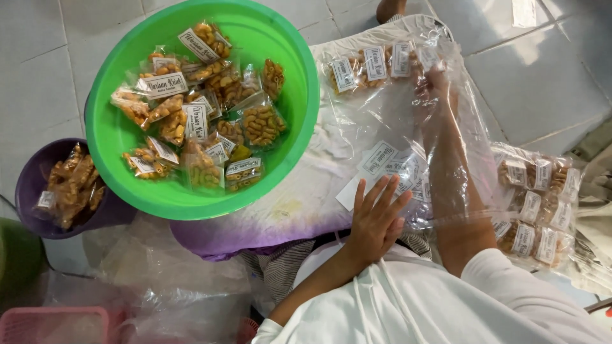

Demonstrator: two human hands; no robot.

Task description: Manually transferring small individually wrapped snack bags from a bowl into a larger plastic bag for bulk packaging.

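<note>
Right hand [437, 86] blurred deep inside clear bag [468, 153], fingers' state unclear; left hand [376, 220] fingers spread flat outside.

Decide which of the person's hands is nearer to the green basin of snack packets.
Left. The left hand rests flat on the clear bag, just right of the green basin. The right hand reaches deep inside that bag, farther right.

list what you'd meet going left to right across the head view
purple bowl of snacks → green basin of snack packets → left hand → right hand inside the clear bag → filled bag of packets
</note>
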